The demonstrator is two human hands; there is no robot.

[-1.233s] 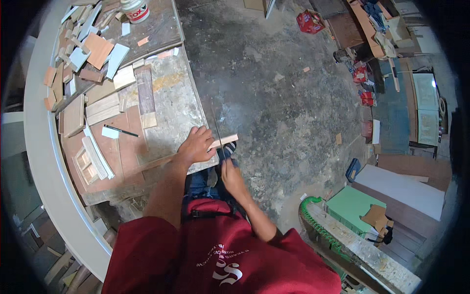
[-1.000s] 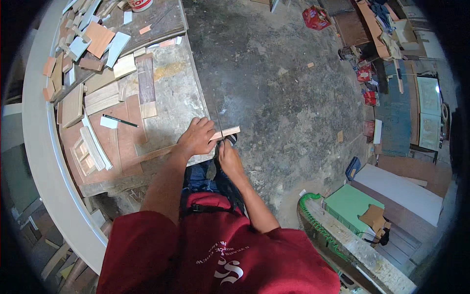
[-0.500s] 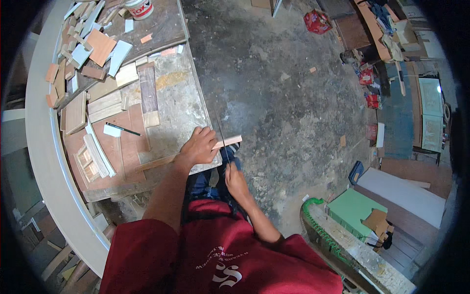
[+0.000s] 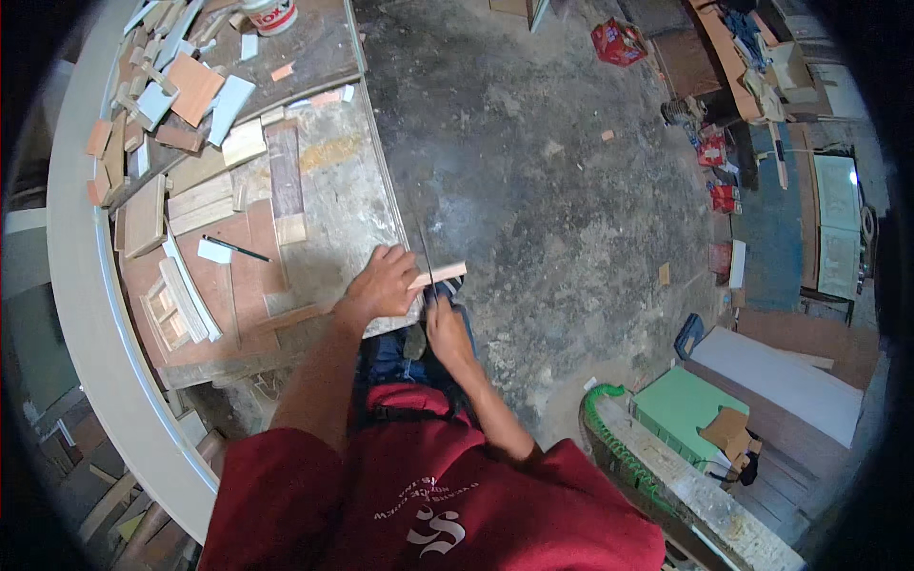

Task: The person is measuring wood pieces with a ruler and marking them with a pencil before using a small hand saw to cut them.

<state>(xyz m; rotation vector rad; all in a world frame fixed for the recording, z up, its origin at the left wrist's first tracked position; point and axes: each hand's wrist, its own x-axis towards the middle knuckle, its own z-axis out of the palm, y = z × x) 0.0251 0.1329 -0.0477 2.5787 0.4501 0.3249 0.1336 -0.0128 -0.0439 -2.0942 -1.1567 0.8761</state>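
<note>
A narrow strip of pale wood juts out past the right edge of the worktable. My left hand is closed over it at the edge and presses it down on the tabletop. Just right of those fingers, the thin dark blade of a hand saw crosses the strip, seen almost edge-on. My right hand is wrapped round the saw's near end, below the strip; the handle is mostly hidden in the fingers. How deep the blade sits in the wood cannot be made out.
On the table lie a pencil, a white card, moulding pieces and boards. Wood offcuts are heaped at the far left beside a white tub. A green hose and green box stand at the lower right.
My right hand has moved away from my body, up toward the strip, with the saw. My left hand and the strip stay in place; the view has shifted slightly.
</note>
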